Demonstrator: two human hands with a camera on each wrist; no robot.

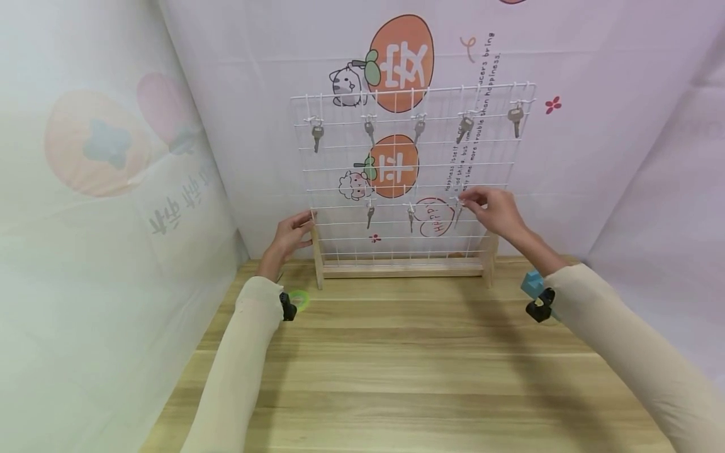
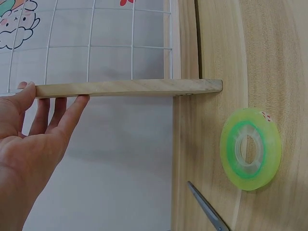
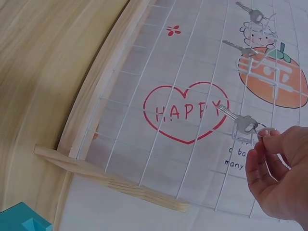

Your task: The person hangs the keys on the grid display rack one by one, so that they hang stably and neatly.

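Observation:
A white wire grid [image 1: 340,95] stands in a wooden frame [image 1: 396,272] at the back of the table. My left hand [image 1: 292,233] grips its left wooden upright [image 2: 130,87], thumb on one side and fingers on the other. At the lower right of the grid, my right hand [image 1: 500,214] pinches the small ring of a silver key [image 3: 246,123] between thumb and fingertips, right at a white hook. The key's blade points away from the hand. Two keys [image 1: 370,217] hang to its left in the same row. Several more keys [image 1: 318,133] hang from hooks along the upper row.
A green tape roll [image 2: 267,166] and a grey pointed metal blade [image 2: 207,206] lie near the left upright. On the right, a blue block [image 1: 532,284] sits by my forearm. Printed white cloth [image 1: 255,157] hangs close behind the grid and along both sides.

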